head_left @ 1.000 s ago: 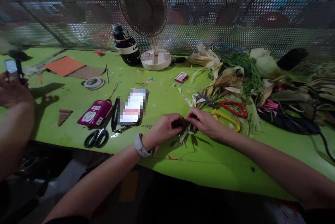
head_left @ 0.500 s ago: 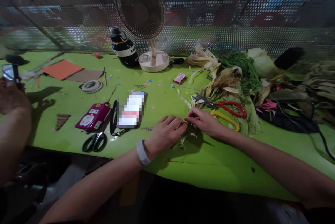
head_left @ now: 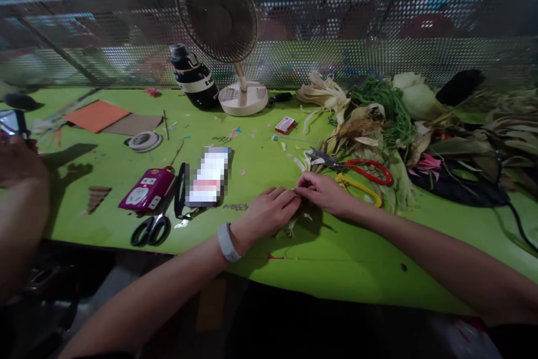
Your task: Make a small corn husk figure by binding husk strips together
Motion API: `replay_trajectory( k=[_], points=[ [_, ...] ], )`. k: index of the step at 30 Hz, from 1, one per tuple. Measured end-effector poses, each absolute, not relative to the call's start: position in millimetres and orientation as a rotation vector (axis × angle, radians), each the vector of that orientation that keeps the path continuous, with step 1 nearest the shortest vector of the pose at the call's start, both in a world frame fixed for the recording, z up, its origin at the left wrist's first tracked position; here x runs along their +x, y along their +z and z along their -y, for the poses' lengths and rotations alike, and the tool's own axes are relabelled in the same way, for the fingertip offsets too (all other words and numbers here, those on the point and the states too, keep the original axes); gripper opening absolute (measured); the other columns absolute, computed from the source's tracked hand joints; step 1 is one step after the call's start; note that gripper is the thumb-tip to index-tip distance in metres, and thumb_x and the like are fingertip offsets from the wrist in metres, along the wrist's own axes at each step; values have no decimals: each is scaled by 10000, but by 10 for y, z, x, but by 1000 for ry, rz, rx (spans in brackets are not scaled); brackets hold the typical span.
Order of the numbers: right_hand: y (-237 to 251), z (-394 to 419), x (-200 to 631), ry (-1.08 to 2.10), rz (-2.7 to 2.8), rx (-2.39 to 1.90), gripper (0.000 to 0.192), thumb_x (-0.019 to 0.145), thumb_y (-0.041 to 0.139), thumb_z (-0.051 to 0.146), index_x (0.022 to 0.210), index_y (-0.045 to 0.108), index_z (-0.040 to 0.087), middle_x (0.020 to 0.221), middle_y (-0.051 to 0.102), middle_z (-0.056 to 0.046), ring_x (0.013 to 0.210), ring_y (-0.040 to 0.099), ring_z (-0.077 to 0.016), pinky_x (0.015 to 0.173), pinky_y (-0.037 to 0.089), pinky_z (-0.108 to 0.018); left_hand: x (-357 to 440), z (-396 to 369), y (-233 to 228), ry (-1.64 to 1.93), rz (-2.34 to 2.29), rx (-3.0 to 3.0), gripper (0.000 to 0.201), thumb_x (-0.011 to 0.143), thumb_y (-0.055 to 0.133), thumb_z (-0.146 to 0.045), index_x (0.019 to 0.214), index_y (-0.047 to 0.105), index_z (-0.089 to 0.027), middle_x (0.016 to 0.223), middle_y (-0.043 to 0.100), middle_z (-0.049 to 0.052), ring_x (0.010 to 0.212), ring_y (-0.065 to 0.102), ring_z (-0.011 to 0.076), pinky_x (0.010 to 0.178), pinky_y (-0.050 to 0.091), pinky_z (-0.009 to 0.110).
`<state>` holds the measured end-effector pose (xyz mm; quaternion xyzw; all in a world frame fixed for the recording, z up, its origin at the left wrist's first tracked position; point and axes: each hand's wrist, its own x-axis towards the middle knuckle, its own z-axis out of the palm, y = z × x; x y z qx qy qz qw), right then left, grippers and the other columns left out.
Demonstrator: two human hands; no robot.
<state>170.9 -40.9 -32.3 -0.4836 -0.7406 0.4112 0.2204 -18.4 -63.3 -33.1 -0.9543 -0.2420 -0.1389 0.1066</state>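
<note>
My left hand [head_left: 269,212], with a white band on its wrist, lies over a small bundle of dried husk strips [head_left: 294,223] on the green table [head_left: 336,258]. My right hand [head_left: 323,193] meets it from the right, and the fingertips of both pinch the top of the bundle together. Most of the bundle is hidden under my hands. Red-handled scissors [head_left: 365,168] and yellow-handled scissors [head_left: 362,188] lie just beyond my right hand.
A heap of corn husks and green cord [head_left: 390,112] fills the right. A phone [head_left: 208,175], pink power strip [head_left: 146,190], black scissors [head_left: 150,229], tape roll [head_left: 144,140], fan [head_left: 218,12] and bottle [head_left: 192,76] stand left. Another person's arm [head_left: 21,196] is at far left.
My left hand has flattened down onto the husk bundle and both hands have edged slightly away from me. The view has shifted a little to the right.
</note>
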Motion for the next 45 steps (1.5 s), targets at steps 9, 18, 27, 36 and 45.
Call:
replay_trajectory(
  k=[9, 18, 27, 36, 45],
  points=[
    [-342, 396, 1712, 1098, 2038, -1366, 134, 826, 565, 290, 780, 548, 165, 742, 590, -24, 675, 523, -137, 620, 385, -260, -173, 610, -324, -414, 687, -2757, 217, 916, 382, -126, 986, 585, -99, 865, 641, 75, 717, 569, 181, 627, 467, 322],
    [-278, 414, 1741, 1499, 1784, -1324, 124, 844, 524, 285, 896, 522, 172, 621, 544, 23, 549, 512, -112, 523, 387, -233, -205, 571, -356, -720, 1159, -3089, 182, 899, 474, -166, 980, 637, -150, 886, 651, 60, 778, 595, 144, 713, 506, 286],
    [-159, 438, 1821, 963, 2342, -1164, 101, 749, 601, 147, 848, 622, 137, 871, 563, -49, 682, 518, -116, 633, 431, -250, -220, 509, -301, -919, 1420, -3256, 153, 820, 569, -118, 915, 684, -154, 835, 637, 52, 768, 594, 139, 703, 507, 289],
    [-307, 383, 1854, 868, 2484, -986, 105, 850, 541, 178, 877, 638, 147, 884, 592, -64, 819, 541, -163, 767, 424, -307, -228, 480, -323, -1019, 1480, -3278, 93, 823, 582, -168, 846, 672, -164, 786, 634, 29, 736, 590, 122, 682, 485, 271],
    [-220, 345, 1866, 1060, 2440, -1025, 73, 823, 568, 151, 832, 640, 150, 896, 600, -56, 814, 552, -152, 759, 435, -293, -241, 432, -327, -996, 1497, -3226, 87, 833, 570, -185, 865, 650, -173, 800, 651, 22, 763, 590, 134, 724, 463, 292]
  ],
)
